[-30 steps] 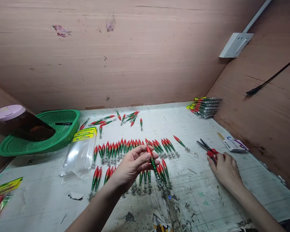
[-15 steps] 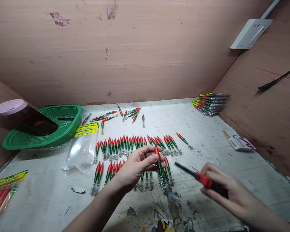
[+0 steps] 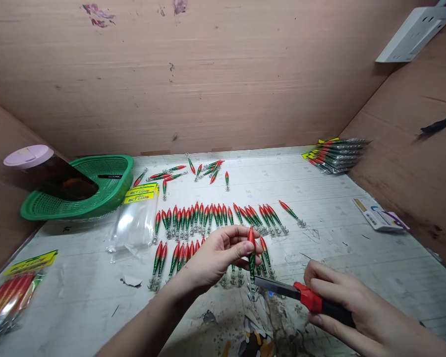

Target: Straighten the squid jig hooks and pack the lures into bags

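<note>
My left hand (image 3: 230, 250) pinches a red-and-green squid jig (image 3: 251, 248) between thumb and fingers, its red tip up and its ring of hooks hanging down. Closed around the handle of a tool (image 3: 312, 300) is my right hand (image 3: 349, 302). That tool has a red-and-black grip and a long narrow metal end, whose tip meets or lies just beside the jig's lower end above the hooks. Its exact kind is unclear. Behind the hands, similar jigs (image 3: 196, 218) lie side by side in a row. A nearer row (image 3: 159, 260) is partly hidden by my left hand.
Loose jigs (image 3: 167, 176) lie at the back. On the left are a green basket (image 3: 115, 196) with a dark bottle (image 3: 67, 178), clear bags (image 3: 134, 223) and a packed bag of lures (image 3: 15, 297). Stacked packs (image 3: 338, 156) and a small box (image 3: 381, 215) are at right.
The tool's tip has moved down and left to the lower end of the jig. My left hand keeps its hold on the jig. The view has shifted slightly.
</note>
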The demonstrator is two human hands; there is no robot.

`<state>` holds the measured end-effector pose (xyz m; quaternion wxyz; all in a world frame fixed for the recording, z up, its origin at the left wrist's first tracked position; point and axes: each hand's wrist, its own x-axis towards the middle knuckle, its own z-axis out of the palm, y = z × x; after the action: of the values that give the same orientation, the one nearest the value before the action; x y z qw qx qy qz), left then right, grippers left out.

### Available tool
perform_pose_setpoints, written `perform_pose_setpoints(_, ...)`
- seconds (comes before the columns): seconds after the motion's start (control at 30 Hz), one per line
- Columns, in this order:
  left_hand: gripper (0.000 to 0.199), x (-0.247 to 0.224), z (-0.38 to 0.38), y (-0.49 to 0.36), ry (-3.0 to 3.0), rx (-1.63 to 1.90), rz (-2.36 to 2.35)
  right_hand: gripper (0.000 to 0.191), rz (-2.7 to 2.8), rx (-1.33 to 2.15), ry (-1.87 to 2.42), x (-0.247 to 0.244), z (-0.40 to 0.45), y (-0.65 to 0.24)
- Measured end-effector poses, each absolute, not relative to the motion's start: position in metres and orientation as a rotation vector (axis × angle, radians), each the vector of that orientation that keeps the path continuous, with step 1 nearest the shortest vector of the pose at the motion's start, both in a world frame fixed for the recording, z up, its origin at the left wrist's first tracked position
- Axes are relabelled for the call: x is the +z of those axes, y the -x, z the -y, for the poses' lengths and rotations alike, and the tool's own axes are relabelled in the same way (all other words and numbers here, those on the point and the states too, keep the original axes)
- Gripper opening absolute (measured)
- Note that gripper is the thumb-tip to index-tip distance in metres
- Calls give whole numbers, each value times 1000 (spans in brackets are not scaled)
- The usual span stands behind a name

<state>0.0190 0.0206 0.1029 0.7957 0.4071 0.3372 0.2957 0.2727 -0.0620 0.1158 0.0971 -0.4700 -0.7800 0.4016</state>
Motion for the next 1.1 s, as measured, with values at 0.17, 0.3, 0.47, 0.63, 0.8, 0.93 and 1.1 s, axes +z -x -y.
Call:
perform_pose_setpoints(0.17, 25, 107, -22, -16, -860, 622, -712, 15, 2306, 1198, 1388, 117, 57, -273)
perform_pose_setpoints(0.3, 22, 107, -24, -12, -871, 587, -685, 16, 2266, 1168, 1327, 116, 51, -272)
perform_pose_setpoints(0.47, 19, 107, -24, -11, -874, 585, -725, 18, 2269, 1218, 1342, 116, 47, -272)
perform_pose_setpoints(0.63, 24, 109, -22, -14, -880, 589, -751, 18, 2296, 1232, 1338, 118, 48, -269)
perform_pose_setpoints(0.8, 26, 107, -21, -14, -884, 583, -748, 20, 2358, 1236, 1368, 120, 49, -266)
perform_pose_setpoints(0.93, 26, 106, -21, -12, -886, 573, -754, 20, 2366, 1215, 1359, 122, 48, -263)
perform_pose_setpoints(1.1, 22, 105, -23, -7, -889, 529, -700, 20, 2378, 1263, 1282, 123, 48, -259)
